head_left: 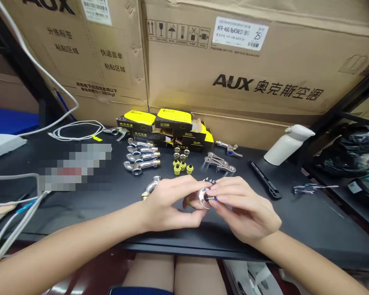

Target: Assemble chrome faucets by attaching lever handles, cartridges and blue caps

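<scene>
My left hand is closed round a chrome faucet part, whose round end faces right. At that end, the fingertips of my right hand pinch a small dark part with a blue tip. Close behind my hands stand several small screws. Beyond my left hand lie a curved chrome fitting and a row of chrome faucet bodies. Yellow valve cartridges and chrome rings stand in the middle, with flat chrome lever handles to their right.
Black and yellow boxes are stacked before large cartons. An assembled faucet, a white bottle, a black box cutter and a small clear packet lie or stand at right. White cables spread at left.
</scene>
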